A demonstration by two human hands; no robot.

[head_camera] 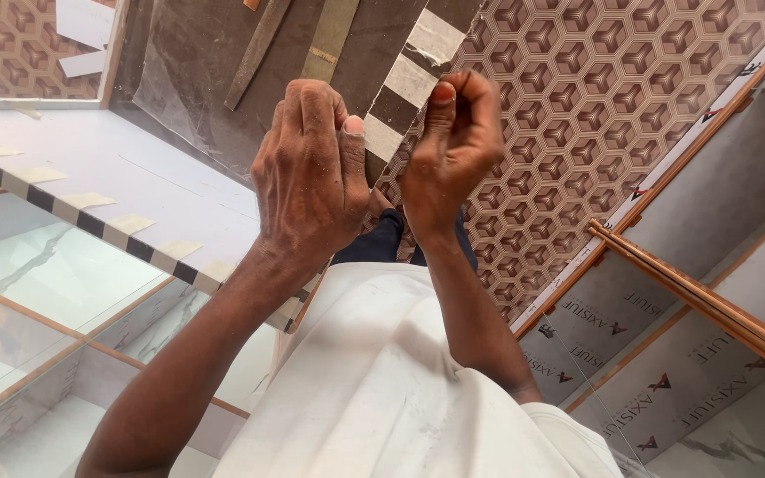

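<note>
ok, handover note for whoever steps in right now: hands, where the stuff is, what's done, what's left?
Left hand: closed on the edge of the dark board, thumb up against the tape.
Right hand: fingertips pinched at the taped edge; what they hold is too small to tell.
Masking tape pieces sit at intervals along that edge.
A second taped edge strip runs along the white panel on the left; wooden strips lie right.
Done: many tape pieces on both edges.
Left: cannot tell from this view.

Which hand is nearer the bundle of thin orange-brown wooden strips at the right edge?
Right. The right hand is closer to the wooden strips, though apart from them; the left hand is farther off.
</note>
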